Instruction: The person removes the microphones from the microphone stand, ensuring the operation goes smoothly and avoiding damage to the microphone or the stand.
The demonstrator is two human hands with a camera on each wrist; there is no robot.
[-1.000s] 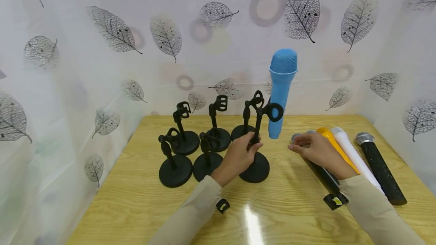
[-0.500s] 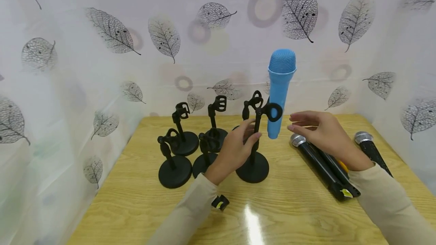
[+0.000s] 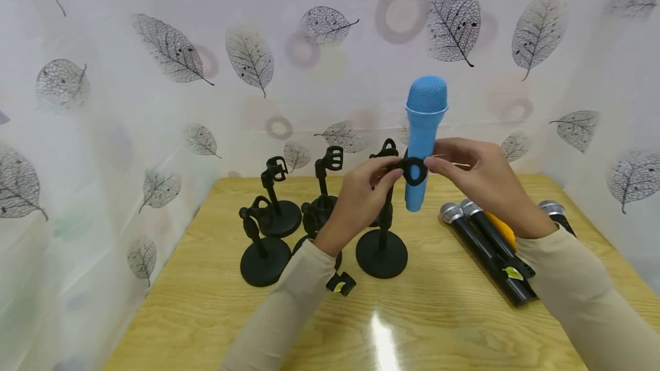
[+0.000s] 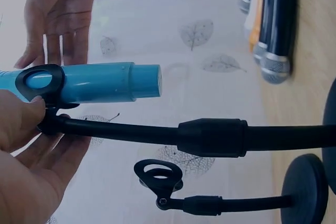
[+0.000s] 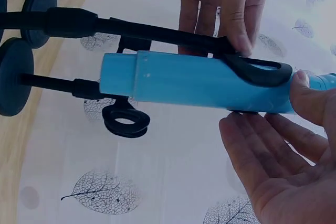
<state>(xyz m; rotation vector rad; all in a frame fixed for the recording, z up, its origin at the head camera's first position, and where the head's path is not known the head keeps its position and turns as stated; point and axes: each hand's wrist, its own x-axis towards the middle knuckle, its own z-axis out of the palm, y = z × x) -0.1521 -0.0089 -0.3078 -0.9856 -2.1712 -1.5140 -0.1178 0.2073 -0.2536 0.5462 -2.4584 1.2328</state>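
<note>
A blue microphone [image 3: 428,96] stands nearly upright in the ring-shaped clip [image 5: 268,74] of a black microphone stand [image 3: 381,253]. My left hand [image 3: 356,196] pinches the joint just below that clip, thumb on one side and fingers on the other. From the right, my right hand [image 3: 479,179] holds the blue microphone at the clip. Its thumb [image 5: 302,85] presses the near side, while the fingers reach round behind. The microphone's lower end sticks out below the clip, as the left wrist view shows.
Several more black stands, such as the front left one [image 3: 265,262], cluster left of the held stand. On the right lie black microphones [image 3: 474,245], an orange one [image 3: 500,231] and, in the left wrist view, a white one [image 4: 253,17]. A leaf-patterned curtain [image 3: 330,85] hangs behind.
My left hand has slid from the stand's pole up to the clip joint. My right hand has risen from above the lying microphones and moved left onto the blue microphone.
</note>
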